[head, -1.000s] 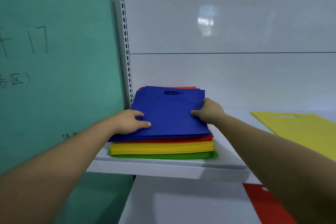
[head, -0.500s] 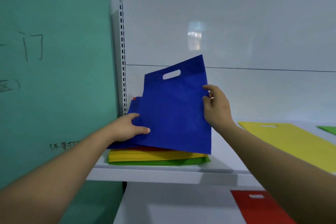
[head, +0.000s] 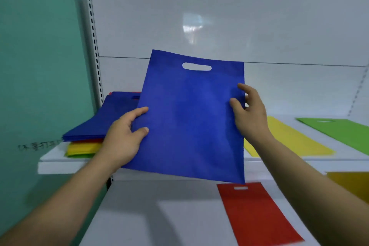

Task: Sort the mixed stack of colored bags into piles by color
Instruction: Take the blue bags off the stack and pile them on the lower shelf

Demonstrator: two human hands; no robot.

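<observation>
Up comes the blue bag [head: 189, 118], clear of the pile now and squared up to the head camera, where half a second back it was only tipping off the top with the left hand pressing near its lower corner. Left hand [head: 123, 142] pinches the bag's left edge low down, thumb on the front face; right hand [head: 249, 114] pinches the right edge higher up, thumb in front and the other fingers mostly hidden behind the fabric. It hangs upright in the air between the two hands, handle slot at the top, in front of the upper shelf [head: 60, 164]. Behind it to the left sits the mixed stack [head: 95, 124], blue on top, then red, yellow and green layers at the near edge, its right side blocked by the held bag and the left hand. On that same shelf to the right lies a yellow bag [head: 289, 138], its near left corner covered by the blue one, and beyond it a green bag [head: 343, 132], each flat. Down on the lower shelf [head: 149, 215] lies a red bag [head: 257, 211], flat, slot toward the back. A teal panel [head: 40, 66] with handwriting on it stands at the left, beside a slotted upright [head: 93, 36].
</observation>
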